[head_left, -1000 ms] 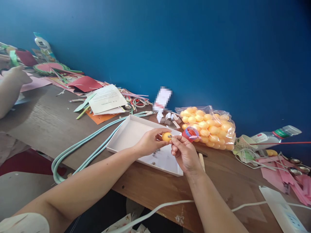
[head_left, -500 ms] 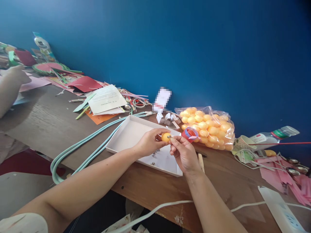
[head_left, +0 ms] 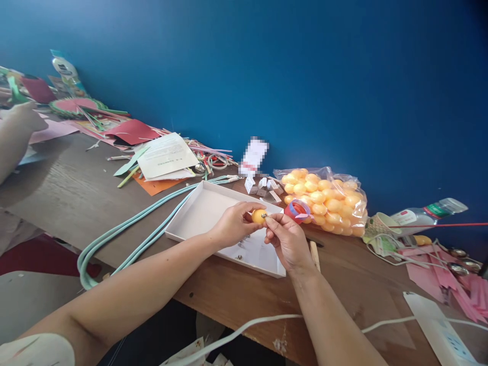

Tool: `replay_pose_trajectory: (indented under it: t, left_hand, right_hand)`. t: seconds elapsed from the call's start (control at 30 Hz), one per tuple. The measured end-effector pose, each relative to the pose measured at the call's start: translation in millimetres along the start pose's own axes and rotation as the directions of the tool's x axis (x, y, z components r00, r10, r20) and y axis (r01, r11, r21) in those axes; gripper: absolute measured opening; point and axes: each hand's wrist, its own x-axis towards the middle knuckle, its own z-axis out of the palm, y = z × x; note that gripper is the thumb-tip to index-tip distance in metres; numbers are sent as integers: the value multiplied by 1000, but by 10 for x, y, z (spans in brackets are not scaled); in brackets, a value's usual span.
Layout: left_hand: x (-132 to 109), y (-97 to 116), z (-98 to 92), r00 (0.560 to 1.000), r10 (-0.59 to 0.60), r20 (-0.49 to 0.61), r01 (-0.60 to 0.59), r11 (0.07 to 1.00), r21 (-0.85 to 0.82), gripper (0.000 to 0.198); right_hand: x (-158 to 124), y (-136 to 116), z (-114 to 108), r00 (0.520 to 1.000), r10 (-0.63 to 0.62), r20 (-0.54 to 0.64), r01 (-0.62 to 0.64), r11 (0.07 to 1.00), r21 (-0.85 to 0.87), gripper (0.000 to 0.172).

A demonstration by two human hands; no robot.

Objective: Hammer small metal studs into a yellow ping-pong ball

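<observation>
Between the thumb and fingers of my left hand [head_left: 232, 223] is a yellow-orange plastic ball [head_left: 258, 217]. My right hand [head_left: 287, 239] pinches a small metal piece [head_left: 264, 215] against the ball's right side; its exact kind is too small to make out. Both hands are above a shallow white box lid [head_left: 190, 216]. A few small metal pieces [head_left: 239, 257] lie inside it, partly hidden by my left hand and wrist. Behind my right hand stands a roll of red tape [head_left: 298, 210].
A clear bag of yellow balls [head_left: 324, 201] leans at the wall. Light-blue cords [head_left: 125, 229] loop left of the lid. Papers [head_left: 168, 156] and straws lie further left, near another person's arm [head_left: 17, 137]. A power strip [head_left: 438, 328], white cable and bottle [head_left: 427, 213] are on the right.
Almost nothing differs. My hands keep hold of the ball and the metal piece, with only a tiny shift; the whole view has moved very slightly.
</observation>
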Motion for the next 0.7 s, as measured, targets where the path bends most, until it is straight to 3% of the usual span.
replay_pose_trajectory:
  t: [0.7]
  left_hand:
    - [-11, 0, 3, 998, 60, -24, -59, 996, 67, 35]
  right_hand:
    - [2, 16, -11, 999, 31, 14, -30, 997, -65, 25]
